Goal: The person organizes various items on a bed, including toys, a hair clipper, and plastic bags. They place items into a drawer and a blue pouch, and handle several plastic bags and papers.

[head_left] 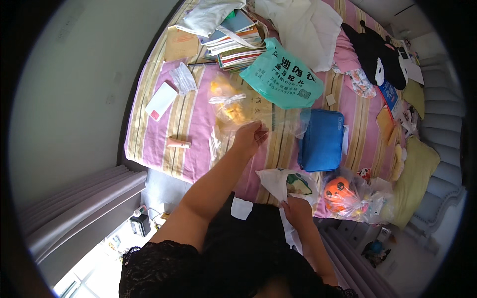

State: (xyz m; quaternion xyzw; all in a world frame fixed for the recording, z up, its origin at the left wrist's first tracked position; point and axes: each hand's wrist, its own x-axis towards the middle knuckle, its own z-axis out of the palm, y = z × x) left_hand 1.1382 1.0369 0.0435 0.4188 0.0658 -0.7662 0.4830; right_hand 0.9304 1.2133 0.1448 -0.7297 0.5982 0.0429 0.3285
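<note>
My left hand (252, 136) reaches over the middle of the bed, its fingers curled closed on the edge of a clear plastic bag (285, 121) that stretches toward the blue zip case (322, 141). Just beyond that hand lies a knotted clear bag of yellow-orange things (231, 107). Close to my body, my right hand (298, 211) grips the near edge of a white plastic bag (272, 182) with a green printed patch. Part of this bag hangs over the bed's front edge. To its right sits a clear bag with an orange round toy with a face (339, 194).
A teal plastic bag (283, 74) rests against stacked books (238, 47) at the far side. On the left lie a white box (161, 102), a face mask (184, 79) and a pink tube (178, 143). A black plush (375, 54) and green pillow (417, 179) lie right.
</note>
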